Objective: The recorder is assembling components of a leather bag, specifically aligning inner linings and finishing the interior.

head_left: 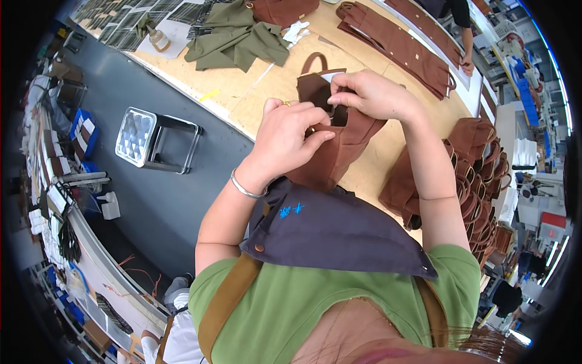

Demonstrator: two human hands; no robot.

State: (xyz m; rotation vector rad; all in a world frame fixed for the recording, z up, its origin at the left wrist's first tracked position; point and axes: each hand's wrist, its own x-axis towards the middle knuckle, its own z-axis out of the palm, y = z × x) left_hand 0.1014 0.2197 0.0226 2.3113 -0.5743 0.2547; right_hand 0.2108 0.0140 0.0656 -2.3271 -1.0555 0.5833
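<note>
A reddish-brown fabric bag (pixel 336 155) is held upright against my apron at the table's edge, its dark opening facing up and a loop handle (pixel 316 59) standing at its far side. My left hand (pixel 293 130) is closed on the bag's near left rim, thumb and fingers pinching the cloth beside a small gold-coloured fitting. Over the opening, the thumb and forefinger of my right hand (pixel 367 96) are pressed together. A small pale thing shows just below those fingertips, too little of it to name.
Olive cloth pieces (pixel 239 39), a glue-like bottle (pixel 159 40) and white gloves (pixel 296 33) lie on the wooden table (pixel 242 91). Flat brown panels (pixel 394 45) lie beyond. Piled brown bags (pixel 476 158) stand right. A metal stool (pixel 136 138) stands left. A co-worker's hand (pixel 467 65) is far right.
</note>
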